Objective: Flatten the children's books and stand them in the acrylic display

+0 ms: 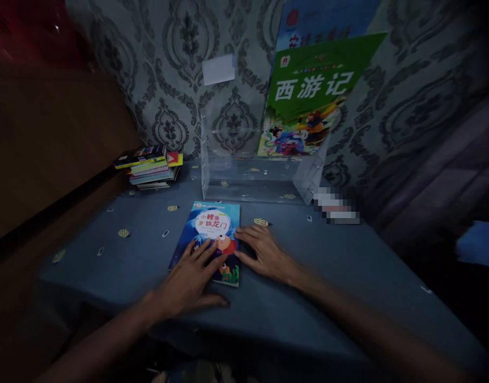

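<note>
I've got L hand (192, 276) spread loose over 1 blue bk (218, 210) on blue-grey patterned tablecloth (292, 319), hiding its lower L, R hand (266, 252) relaxed at its R edge, w/ 1 green bk (312, 98) part-covering 1 cut-off bk (328, 21) on 1 clear stand (248, 190), 1 pixelated item (336, 207) illegible, 1 bk stack (152, 170), dim wallpapered wall (188, 53).

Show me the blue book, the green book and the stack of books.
Blue book (213, 225): head view, on the pale title oval of its cover.
Green book (311, 101): head view, middle of its front cover.
Stack of books (150, 168): head view, side edges around mid-height.
</note>
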`<state>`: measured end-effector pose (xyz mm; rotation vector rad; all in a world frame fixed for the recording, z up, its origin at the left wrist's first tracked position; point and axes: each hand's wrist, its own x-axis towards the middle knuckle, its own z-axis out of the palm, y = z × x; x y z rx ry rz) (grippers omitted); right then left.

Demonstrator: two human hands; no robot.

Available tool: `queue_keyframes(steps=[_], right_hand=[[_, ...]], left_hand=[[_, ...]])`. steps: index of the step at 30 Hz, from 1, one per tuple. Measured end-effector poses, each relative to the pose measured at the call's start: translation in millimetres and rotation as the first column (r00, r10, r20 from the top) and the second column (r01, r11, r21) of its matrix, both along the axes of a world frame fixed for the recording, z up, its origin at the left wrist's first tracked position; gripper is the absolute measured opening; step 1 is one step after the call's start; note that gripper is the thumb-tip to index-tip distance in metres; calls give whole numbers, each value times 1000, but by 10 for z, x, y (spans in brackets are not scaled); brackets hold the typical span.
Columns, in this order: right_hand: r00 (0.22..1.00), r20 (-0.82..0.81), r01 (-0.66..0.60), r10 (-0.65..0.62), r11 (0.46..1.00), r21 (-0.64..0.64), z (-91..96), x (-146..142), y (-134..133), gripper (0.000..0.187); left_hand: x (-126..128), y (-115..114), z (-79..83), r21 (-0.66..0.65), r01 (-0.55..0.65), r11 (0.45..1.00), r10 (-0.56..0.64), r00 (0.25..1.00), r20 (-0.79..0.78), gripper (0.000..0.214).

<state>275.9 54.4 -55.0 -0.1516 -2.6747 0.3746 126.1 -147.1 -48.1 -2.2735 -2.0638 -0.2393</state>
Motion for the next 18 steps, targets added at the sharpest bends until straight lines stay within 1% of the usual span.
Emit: queue_keyframes(steps=[3,5,6,8,10,12,14,16,18], right_hand=[[1000,3,-31,31,999,22,41,236,-274,38],[999,-1,-52,52,998,30,51,412,-467,39],[998,2,-59,59,998,32,53,494,-556,40],[997,21,-74,73,996,40,58,632,-701,44],[994,48,-96,93,994,55,71,720,-784,48],[992,63,-116,112,991,63,92,757,-794,50],[991,48,-127,124,990,60,106,754,-732,48],[991,7,-136,135,990,45,97,722,-601,44],[990,-53,-130,130,992,6,61,675,-418,36]], left_hand=[[94,-264,4,-14,68,998,-69,997,-24,102],[176,-439,-12,-22,99,995,-100,994,-54,102],[216,-516,-29,-22,104,994,-106,992,-75,96],[278,-640,-78,4,105,994,-104,988,-117,77],[304,-718,-144,74,109,991,-97,983,-154,60],[294,-761,-205,167,136,977,-107,979,-171,51],[261,-787,-231,248,164,955,-128,980,-153,49],[224,-812,-196,305,176,936,-158,984,-83,49],[199,-845,-90,342,175,923,-196,980,29,49]])
